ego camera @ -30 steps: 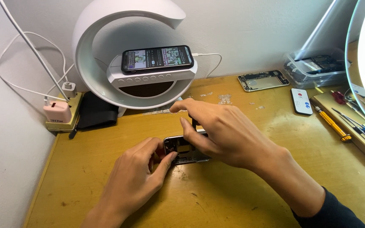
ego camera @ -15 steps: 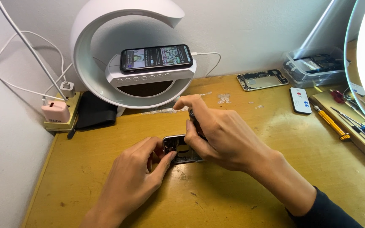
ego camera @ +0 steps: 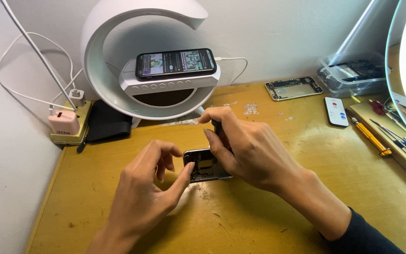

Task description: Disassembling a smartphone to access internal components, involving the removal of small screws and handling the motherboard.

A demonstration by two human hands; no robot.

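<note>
Here, opened phone [ego camera: 206, 165] flat, long axis left-right, left hand [ego camera: 149, 190] thumb steadying, right hand [ego camera: 250, 150] grip pinching dark tool.

Yellow wooden desk [ego camera: 269, 221], scuffed surface. Resting directly on it: opened phone [ego camera: 205, 167], white ring lamp [ego camera: 137, 94], phone frame [ego camera: 293, 88], white remote [ego camera: 337, 111], yellow screwdriver [ego camera: 370, 136], black pouch [ego camera: 108, 123].

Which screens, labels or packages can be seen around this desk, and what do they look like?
Phone: lying flat on the white ring-shaped lamp stand, black slab, screen lit with small coloured pictures.
Remote: right on the desk, small white rectangle, red button.
Clear plastic box: far right by the wall, holding phone parts.
</note>
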